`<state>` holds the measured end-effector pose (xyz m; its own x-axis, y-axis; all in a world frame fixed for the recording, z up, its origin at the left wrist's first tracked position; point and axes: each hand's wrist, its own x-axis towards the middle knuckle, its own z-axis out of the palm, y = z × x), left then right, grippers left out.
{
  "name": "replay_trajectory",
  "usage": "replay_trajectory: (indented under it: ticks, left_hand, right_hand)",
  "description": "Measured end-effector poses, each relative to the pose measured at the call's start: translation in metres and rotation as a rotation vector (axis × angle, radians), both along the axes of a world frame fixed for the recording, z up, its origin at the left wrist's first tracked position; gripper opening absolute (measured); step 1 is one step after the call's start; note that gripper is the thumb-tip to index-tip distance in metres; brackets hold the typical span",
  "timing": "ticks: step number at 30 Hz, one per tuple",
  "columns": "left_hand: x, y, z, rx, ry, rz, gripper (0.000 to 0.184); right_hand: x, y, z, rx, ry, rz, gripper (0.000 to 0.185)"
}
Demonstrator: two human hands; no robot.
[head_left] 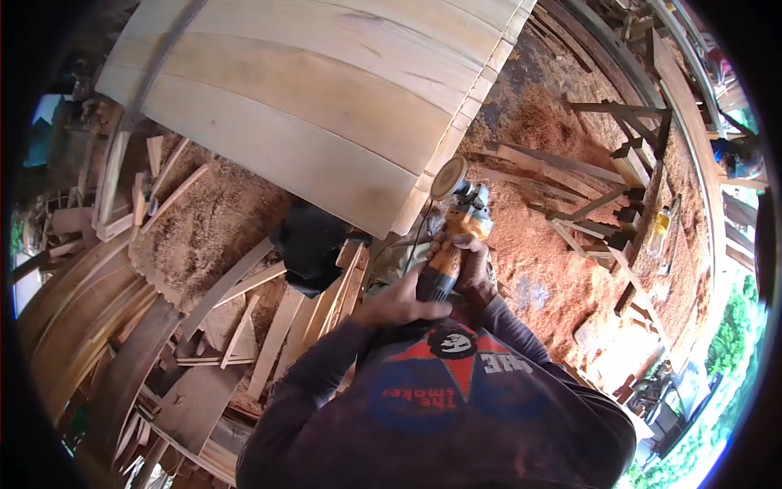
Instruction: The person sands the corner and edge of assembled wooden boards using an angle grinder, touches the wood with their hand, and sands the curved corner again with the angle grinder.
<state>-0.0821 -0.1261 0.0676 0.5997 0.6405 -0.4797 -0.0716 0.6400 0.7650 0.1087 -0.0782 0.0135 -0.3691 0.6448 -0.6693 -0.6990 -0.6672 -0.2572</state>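
Observation:
Close in front of my chest I hold a yellow and grey angle grinder (463, 224) with both hands. My left hand (401, 300) is wrapped around the dark rear end of its body. My right hand (474, 273) grips the yellow middle part, with the fingers partly hidden behind it. A round, tan sanding disc (449, 178) is fitted on the grinder's head and points away from me. The disc is right beside the edge of a large pale planked wooden panel (309, 90); I cannot tell whether they touch. A thin dark cord (419, 236) runs near the panel's corner.
Reddish sawdust (529, 220) covers the ground at right, with wood offcuts (562, 167) strewn over it. A black bag-like object (309, 248) lies below the panel's near edge. Curved boards (90, 326) are stacked at left. A yellowish bottle (660, 231) stands at far right.

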Motion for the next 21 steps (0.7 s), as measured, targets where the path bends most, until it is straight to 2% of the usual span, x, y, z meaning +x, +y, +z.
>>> replay_trajectory:
  ticks: [1, 2, 3, 5, 7, 9, 13, 17, 21]
  left_hand:
    - [0.007, 0.004, 0.002, -0.051, 0.129, 0.059, 0.099]
    - [0.021, -0.008, -0.018, 0.218, 0.400, 0.179, 0.093]
    - [0.024, -0.007, -0.019, 0.213, 0.391, 0.189, 0.093]
    - [0.024, -0.002, -0.022, 0.197, 0.547, 0.101, 0.094]
    - [0.027, -0.001, -0.039, 0.165, 0.545, 0.061, 0.093]
    - [0.029, 0.006, -0.056, 0.223, 0.390, 0.200, 0.087]
    - [0.035, 0.019, -0.066, 0.260, 0.524, 0.129, 0.080]
    - [0.034, 0.025, -0.064, 0.195, 0.496, 0.170, 0.082]
    - [0.038, 0.025, -0.076, 0.278, 0.500, 0.227, 0.081]
  right_hand:
    - [-0.005, -0.003, -0.001, -0.017, 0.016, -0.004, 0.046]
    - [-0.008, -0.003, -0.006, -0.017, 0.040, -0.011, 0.045]
    - [-0.012, -0.003, -0.011, -0.021, 0.069, -0.021, 0.045]
    - [-0.012, 0.000, -0.018, -0.004, -0.015, -0.019, 0.044]
    - [-0.012, 0.004, -0.024, 0.053, -0.065, -0.045, 0.043]
    - [-0.011, 0.015, -0.027, 0.053, -0.118, -0.028, 0.043]
    - [-0.013, 0.031, -0.027, 0.078, -0.163, -0.036, 0.038]
    - [-0.015, 0.035, -0.027, 0.088, -0.240, -0.020, 0.041]
    - [-0.014, 0.038, -0.030, 0.121, -0.274, -0.011, 0.041]
